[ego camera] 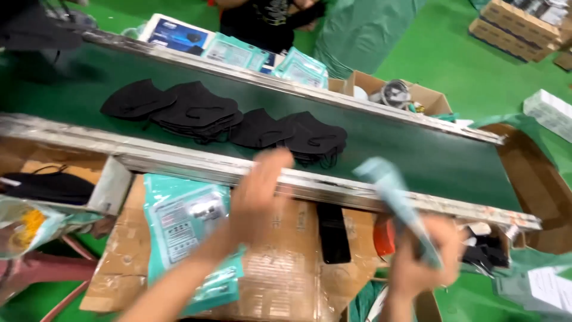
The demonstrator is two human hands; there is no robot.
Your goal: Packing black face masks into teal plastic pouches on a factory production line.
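My left hand is blurred by motion and reaches up over the near metal rail of a dark green conveyor belt. Its fingers are spread and hold nothing. Just beyond it lie stacks of black face masks and more black masks on the belt. My right hand grips a teal and white flat pouch that sticks up and leans left. A stack of teal pouches lies on a cardboard surface under my left forearm.
More teal pouches and a blue box sit beyond the belt's far rail, near a person in dark clothes. An open cardboard box with odds and ends stands at the back. Black masks fill a box at left.
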